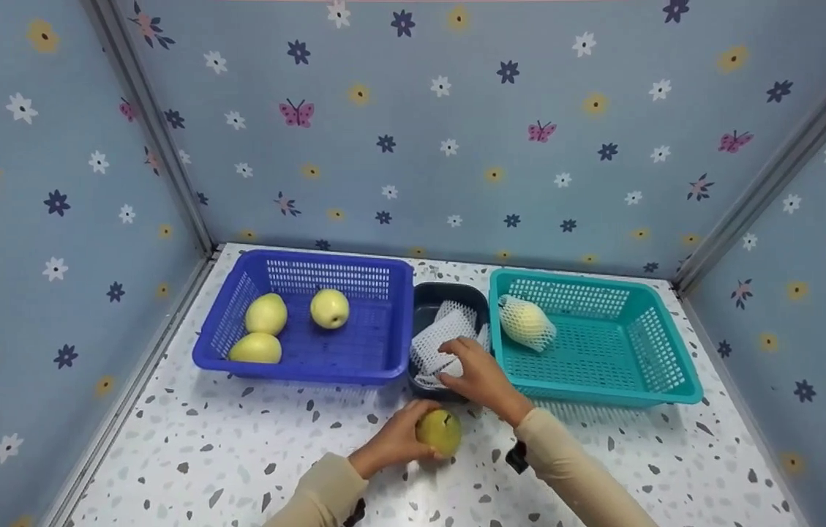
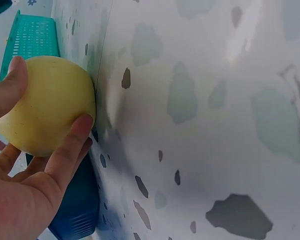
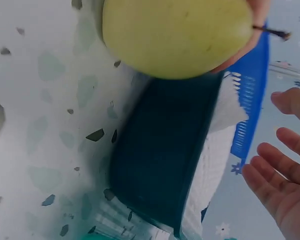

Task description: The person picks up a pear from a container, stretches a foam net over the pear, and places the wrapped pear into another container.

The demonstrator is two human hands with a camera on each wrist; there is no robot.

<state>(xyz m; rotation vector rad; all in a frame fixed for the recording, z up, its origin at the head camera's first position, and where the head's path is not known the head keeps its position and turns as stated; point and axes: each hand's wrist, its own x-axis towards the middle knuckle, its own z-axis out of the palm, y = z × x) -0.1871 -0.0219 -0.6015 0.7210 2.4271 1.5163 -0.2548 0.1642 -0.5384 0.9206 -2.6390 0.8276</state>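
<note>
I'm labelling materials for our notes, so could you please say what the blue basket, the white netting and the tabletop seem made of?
Blue basket: probably moulded plastic, slightly glossy, with regular slots.
White netting: likely plastic foam, matte, in open mesh.
Tabletop: glossy, speckled, reflecting light; stone or printed sheet, unclear.

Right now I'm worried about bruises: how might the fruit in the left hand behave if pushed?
The yellow-green fruit would probably roll, since its sides are rounded and the tabletop looks flat. It may slip, as its bare skin looks smooth. It seems fairly firm: the left hand makes no visible dent.
</note>
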